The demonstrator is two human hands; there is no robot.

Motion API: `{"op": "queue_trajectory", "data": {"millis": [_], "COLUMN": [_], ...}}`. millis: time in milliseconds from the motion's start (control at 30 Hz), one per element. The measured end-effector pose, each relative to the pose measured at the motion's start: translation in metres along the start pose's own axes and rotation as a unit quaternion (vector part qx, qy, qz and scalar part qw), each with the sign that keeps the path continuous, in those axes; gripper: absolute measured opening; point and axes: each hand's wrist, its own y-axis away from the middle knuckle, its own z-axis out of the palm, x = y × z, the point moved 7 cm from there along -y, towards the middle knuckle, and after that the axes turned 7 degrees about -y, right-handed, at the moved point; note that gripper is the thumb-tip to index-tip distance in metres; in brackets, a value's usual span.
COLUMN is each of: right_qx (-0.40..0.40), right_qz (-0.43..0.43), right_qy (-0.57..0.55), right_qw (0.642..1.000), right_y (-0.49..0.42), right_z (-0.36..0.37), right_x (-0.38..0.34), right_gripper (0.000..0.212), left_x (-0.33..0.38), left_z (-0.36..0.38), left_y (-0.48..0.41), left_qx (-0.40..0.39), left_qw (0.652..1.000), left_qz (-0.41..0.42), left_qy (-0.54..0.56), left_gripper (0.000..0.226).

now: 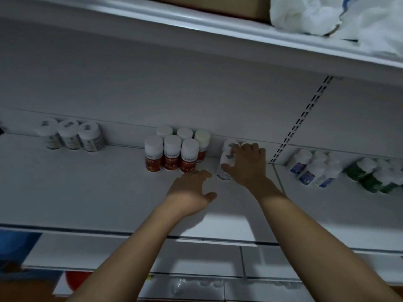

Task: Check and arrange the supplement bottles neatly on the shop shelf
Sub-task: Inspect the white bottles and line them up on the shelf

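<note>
On the white shelf [87,188] stand several orange-labelled bottles with white caps [172,154], in two rows at the middle. Just right of them my right hand [247,165] grips a white bottle [223,171] from its right side, thumb at the front; a second white bottle [229,144] stands behind it. My left hand [192,192] hovers flat over the shelf with fingers stretched out, just in front of the orange group, holding nothing.
Three white bottles with grey labels [72,136] stand at the back left. Blue-labelled bottles [311,167] and green bottles [373,175] fill the right section past the slotted upright [303,118]. The upper shelf [218,29] carries a cardboard box and white bags.
</note>
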Motion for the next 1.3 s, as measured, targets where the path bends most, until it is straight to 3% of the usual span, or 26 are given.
{"op": "queue_trajectory", "data": {"millis": [133,233,400,567,1000,1167,1300], "right_qx": [0.045,0.011,-0.137,-0.202,-0.184,-0.223,-0.207], "right_qz": [0.065,0.059,-0.028,-0.081,-0.154,-0.156,-0.173], "right_qy": [-0.156,-0.182,-0.091,-0.045,-0.044,-0.156,-0.250], "right_qw": [0.985,0.981,0.986,0.975,0.970,0.950,0.930], "right_y": [0.000,-0.008,-0.025,-0.039,-0.059,-0.045,-0.022], "right_z": [-0.021,-0.028,-0.019,-0.002,0.008,0.006,-0.014], "right_x": [0.028,0.064,0.083,0.082,0.096,0.125,0.145], "right_gripper": [0.044,0.033,0.061,0.076,0.066,0.063,0.064], "left_x": [0.006,0.010,0.023,0.041,0.073,0.095,0.122], "left_z": [-0.001,-0.001,-0.002,-0.002,0.011,0.020,0.033], "left_y": [-0.002,-0.005,-0.011,-0.017,-0.024,-0.025,-0.025], "left_qx": [0.001,0.001,0.014,0.033,0.061,0.065,0.054], "left_qw": [1.000,1.000,1.000,0.999,0.994,0.993,0.996], "left_qz": [0.001,0.001,-0.001,-0.009,-0.073,-0.080,-0.062], "left_qy": [0.007,-0.006,-0.014,-0.025,-0.053,-0.062,-0.045], "left_gripper": [0.056,0.055,0.054,0.055,0.055,0.054,0.059]}}
